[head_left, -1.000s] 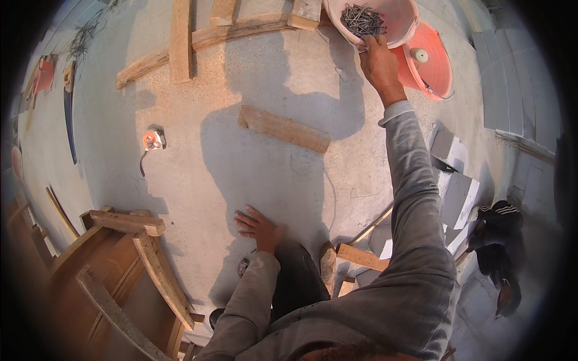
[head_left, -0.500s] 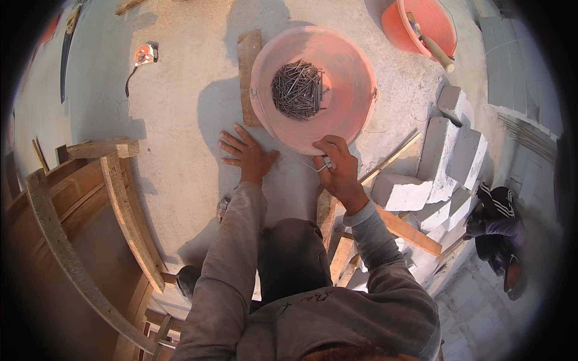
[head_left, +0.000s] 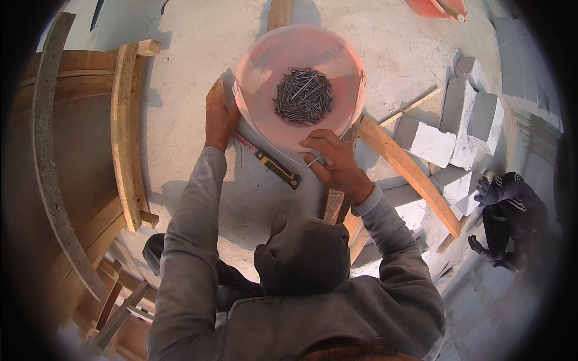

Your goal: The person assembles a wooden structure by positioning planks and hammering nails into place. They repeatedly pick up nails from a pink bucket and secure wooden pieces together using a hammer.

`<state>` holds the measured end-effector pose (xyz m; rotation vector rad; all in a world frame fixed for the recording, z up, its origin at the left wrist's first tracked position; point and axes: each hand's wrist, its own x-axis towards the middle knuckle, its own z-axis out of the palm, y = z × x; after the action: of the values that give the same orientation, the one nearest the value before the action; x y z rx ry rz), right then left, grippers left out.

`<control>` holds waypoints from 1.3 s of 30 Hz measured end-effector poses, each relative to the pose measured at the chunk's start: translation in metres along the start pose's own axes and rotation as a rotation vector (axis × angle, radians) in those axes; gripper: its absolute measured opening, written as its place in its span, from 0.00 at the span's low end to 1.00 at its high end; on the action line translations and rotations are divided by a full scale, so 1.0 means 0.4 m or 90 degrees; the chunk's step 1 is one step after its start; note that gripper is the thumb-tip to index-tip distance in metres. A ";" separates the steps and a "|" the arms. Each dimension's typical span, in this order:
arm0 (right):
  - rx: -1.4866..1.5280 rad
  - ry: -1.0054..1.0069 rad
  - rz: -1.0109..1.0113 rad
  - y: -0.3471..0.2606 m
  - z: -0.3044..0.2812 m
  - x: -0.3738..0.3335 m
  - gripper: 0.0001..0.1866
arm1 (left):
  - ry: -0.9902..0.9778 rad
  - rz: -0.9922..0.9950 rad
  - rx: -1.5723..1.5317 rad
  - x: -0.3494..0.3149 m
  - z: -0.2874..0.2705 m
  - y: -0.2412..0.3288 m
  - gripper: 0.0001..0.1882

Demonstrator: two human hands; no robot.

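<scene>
A pink plastic bucket (head_left: pixel 253 72) holds a pile of loose nails (head_left: pixel 303 96) on its bottom. My right hand (head_left: pixel 334 159) is closed on the thin wire handle at the near side, its fingers by the rim. Beside the bucket's left wall is my left hand (head_left: pixel 220 117), thumb apart from the fingers and no object visible in it; whether it touches the wall I cannot tell. Between my forearms a tool with a black-and-yellow grip (head_left: pixel 277 168) and a red shaft lies on the concrete; its far end is hidden by my left hand.
Wooden formwork beams (head_left: pixel 124 132) stand along the left. Right of the bucket lie a plank (head_left: pixel 415 174) and white blocks (head_left: pixel 430 144). A short board (head_left: pixel 280 13) lies beyond the bucket, a second pink bucket (head_left: pixel 430 7) at far right. Another person (head_left: pixel 512 210) crouches at the right.
My left hand has left the floor, where it lay spread, and is now beside the bucket. My view has shifted; the tool on the floor now shows. My right hand keeps hold of the handle.
</scene>
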<state>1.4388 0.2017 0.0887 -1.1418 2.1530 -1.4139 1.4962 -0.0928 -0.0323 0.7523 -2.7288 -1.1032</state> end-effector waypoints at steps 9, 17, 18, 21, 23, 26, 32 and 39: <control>0.056 -0.331 0.120 -0.299 0.050 -0.013 0.19 | 0.165 -0.327 -0.012 -0.713 -0.317 -0.170 0.31; -0.284 -0.364 -0.079 -0.061 0.404 0.235 0.11 | 0.334 -0.361 -0.167 -0.814 -0.329 -0.086 0.29; -0.292 -0.390 -0.108 -0.065 0.444 0.229 0.11 | 0.345 -0.355 -0.169 -0.834 -0.344 -0.085 0.29; -0.224 -0.356 -0.070 -0.089 0.455 0.207 0.11 | 0.360 -0.351 -0.179 -0.888 -0.356 -0.089 0.29; -0.166 -0.172 -0.087 -0.136 0.406 0.177 0.11 | 0.383 -0.332 -0.181 -0.897 -0.380 -0.071 0.26; 0.112 -0.036 0.059 -0.339 0.357 0.100 0.10 | 0.386 -0.278 -0.345 -0.901 -0.429 -0.018 0.21; 0.366 -0.121 0.101 -0.700 0.555 -0.174 0.08 | 0.355 0.028 -0.262 -0.967 -0.591 0.089 0.13; -0.024 -0.179 0.144 -0.588 0.723 -0.419 0.27 | 0.454 -0.023 -0.202 -1.231 -0.796 -0.057 0.05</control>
<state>1.8332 0.1064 0.1368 -1.0052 2.0411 -1.0518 2.0218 -0.0688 0.2280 0.9205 -1.9082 -0.9881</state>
